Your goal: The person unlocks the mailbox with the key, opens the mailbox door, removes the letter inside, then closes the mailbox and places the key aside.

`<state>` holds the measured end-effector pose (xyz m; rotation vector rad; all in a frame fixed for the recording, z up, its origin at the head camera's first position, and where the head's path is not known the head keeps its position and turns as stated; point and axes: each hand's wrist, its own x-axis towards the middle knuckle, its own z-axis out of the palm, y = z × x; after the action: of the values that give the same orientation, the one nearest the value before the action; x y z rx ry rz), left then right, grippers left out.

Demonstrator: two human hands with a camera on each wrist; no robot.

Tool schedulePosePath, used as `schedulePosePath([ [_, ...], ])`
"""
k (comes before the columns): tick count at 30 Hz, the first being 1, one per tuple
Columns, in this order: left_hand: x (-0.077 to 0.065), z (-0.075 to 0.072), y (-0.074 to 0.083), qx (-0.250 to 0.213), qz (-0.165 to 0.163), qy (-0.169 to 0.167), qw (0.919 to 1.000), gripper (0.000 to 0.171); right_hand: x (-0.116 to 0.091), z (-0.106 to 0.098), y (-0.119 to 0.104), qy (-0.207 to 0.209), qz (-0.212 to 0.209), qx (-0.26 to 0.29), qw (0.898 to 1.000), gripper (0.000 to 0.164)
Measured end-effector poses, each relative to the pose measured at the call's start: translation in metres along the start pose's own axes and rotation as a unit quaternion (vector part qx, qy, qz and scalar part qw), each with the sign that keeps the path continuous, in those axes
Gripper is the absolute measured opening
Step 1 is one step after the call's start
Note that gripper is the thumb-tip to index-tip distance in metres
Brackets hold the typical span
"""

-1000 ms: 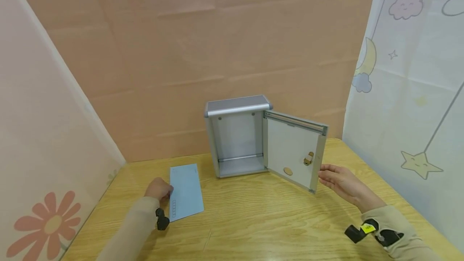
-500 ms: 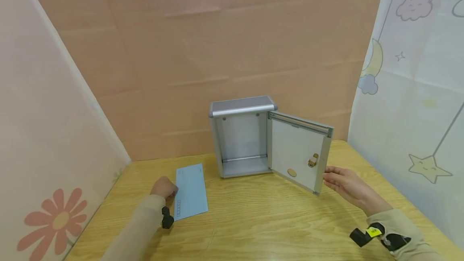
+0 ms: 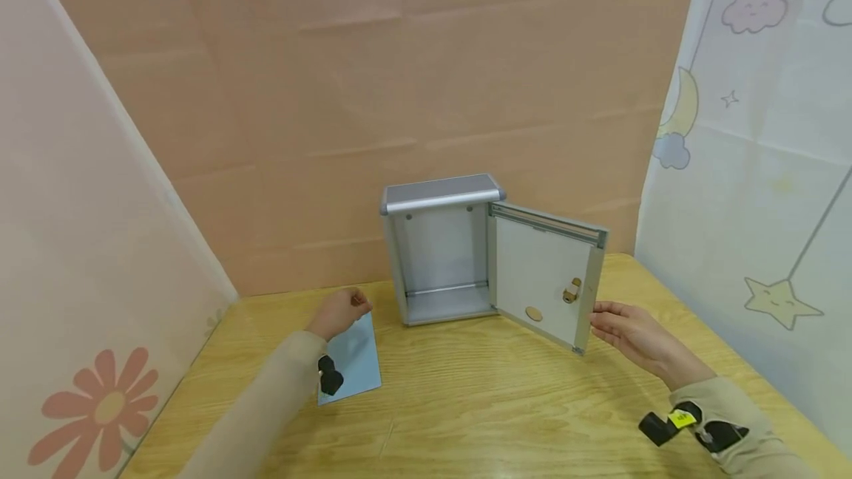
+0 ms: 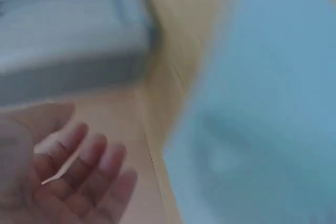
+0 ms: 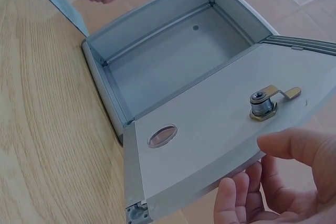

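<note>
A silver metal mailbox [image 3: 442, 257] stands on the table with its door [image 3: 542, 272] swung out to the right and nothing inside. My right hand [image 3: 629, 335] pinches the door's free edge, the thumb on the inner face and the fingers behind, as the right wrist view shows. A light blue envelope [image 3: 356, 357] lies flat left of the box. Over its far end hovers my left hand [image 3: 341, 313], the fingers loosely curled. In the left wrist view these fingers [image 4: 100, 166] hold nothing and appear apart from the envelope [image 4: 262, 108].
A cam lock [image 5: 265, 103] and a small oval window [image 5: 163, 136] sit on the door. The wooden table [image 3: 452, 405] runs up to a tan cloth backdrop [image 3: 333, 131]. Printed cloth walls stand on both sides.
My left hand has left the envelope's left edge and moved up and right, over its far end. The right hand and the door have stayed in place.
</note>
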<state>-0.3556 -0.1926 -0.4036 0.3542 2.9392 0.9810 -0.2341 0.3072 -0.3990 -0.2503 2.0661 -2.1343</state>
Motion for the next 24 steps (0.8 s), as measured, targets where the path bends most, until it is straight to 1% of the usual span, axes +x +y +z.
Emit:
schedulePosePath([
  [1,0.002,0.002,0.006,-0.060,0.005,-0.012,0.9981,0.020,0.000,0.000,0.000,-0.001,0.001,0.002,1.000,0.015],
  [2,0.004,0.004,0.012,-0.114,0.008,-0.021,0.9932,0.021,0.001,0.000,0.000,-0.002,0.002,0.004,1.000,0.014],
  [3,0.006,0.008,0.015,-0.160,0.011,-0.023,0.9867,0.022,0.001,0.000,-0.001,-0.003,0.003,0.005,1.000,0.014],
  [4,0.009,0.011,0.018,-0.197,0.013,-0.021,0.9801,0.023,0.001,0.001,-0.001,-0.001,0.005,0.007,1.000,0.014],
  [5,0.008,0.013,0.024,-0.225,0.017,-0.017,0.9741,0.025,0.001,0.001,-0.001,-0.001,0.005,0.006,1.000,0.015],
  [8,0.017,0.025,0.027,-0.280,0.002,0.009,0.9601,0.029,0.002,0.002,-0.002,-0.003,0.003,0.007,1.000,0.014],
  [11,0.024,0.032,0.028,-0.311,-0.022,0.025,0.9500,0.032,0.002,0.002,-0.002,-0.002,0.001,0.007,1.000,0.014],
  [12,0.028,0.036,0.025,-0.322,-0.031,0.030,0.9458,0.032,0.002,0.002,-0.002,-0.001,0.001,0.008,1.000,0.014],
  [15,0.027,0.038,0.028,-0.341,-0.039,0.033,0.9386,0.030,0.001,0.001,-0.001,0.003,0.004,0.003,1.000,0.016],
  [18,0.026,0.040,0.030,-0.350,-0.044,0.030,0.9352,0.027,0.000,0.001,0.000,0.004,0.004,0.009,1.000,0.016],
  [24,0.025,0.043,0.030,-0.352,-0.054,0.025,0.9340,0.024,0.000,0.000,0.000,0.004,0.004,0.012,1.000,0.015],
])
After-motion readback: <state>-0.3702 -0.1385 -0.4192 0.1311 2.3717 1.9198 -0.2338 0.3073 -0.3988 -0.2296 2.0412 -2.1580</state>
